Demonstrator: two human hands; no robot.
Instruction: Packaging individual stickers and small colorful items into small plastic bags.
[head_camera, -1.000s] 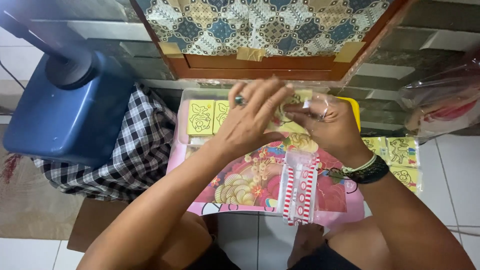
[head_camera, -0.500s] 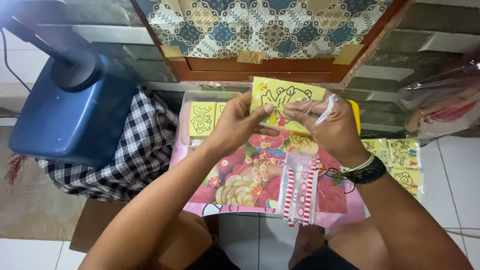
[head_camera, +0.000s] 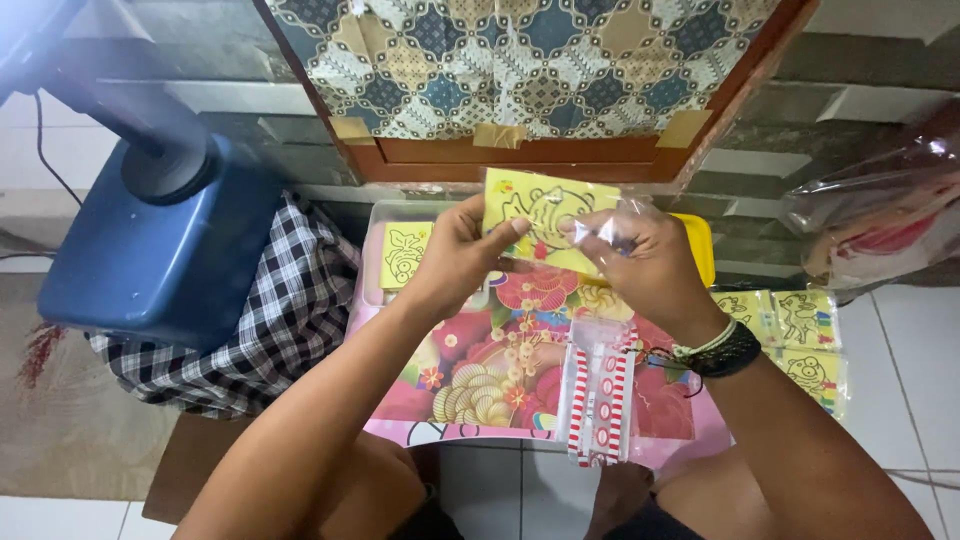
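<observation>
Right now my left hand (head_camera: 455, 262) pinches the lower left corner of a yellow picture card (head_camera: 545, 215) printed with a dark outline drawing, thumb on its face and the other fingers curled behind it, so the grip is closed on the card; my right hand (head_camera: 650, 265) is just beside it on the card's right edge, fingers bunched around a clear plastic sleeve (head_camera: 620, 222), closed on that thin film, though exactly how much of the card those fingers also catch I cannot tell; the card is held up off the surface, tilted toward me, its long axis running left to right between the two hands, so the sleeve lies directly to the right of the card and the right hand is the nearer one to its open end; both hands hover above a pink mat (head_camera: 520, 370) with bright flower and coin patterns, which lies across my lap and the tiled floor; on the mat below my right wrist rests a small packet with red and white striped strips (head_camera: 598, 405); behind my left hand a shallow tray (head_camera: 372, 270) holds another yellow card (head_camera: 403, 252); more yellow cards in sleeves (head_camera: 800, 340) lie to the right on the tiles; a checked cloth (head_camera: 270, 310) and a blue fan base (head_camera: 150, 250) sit to my left.
</observation>
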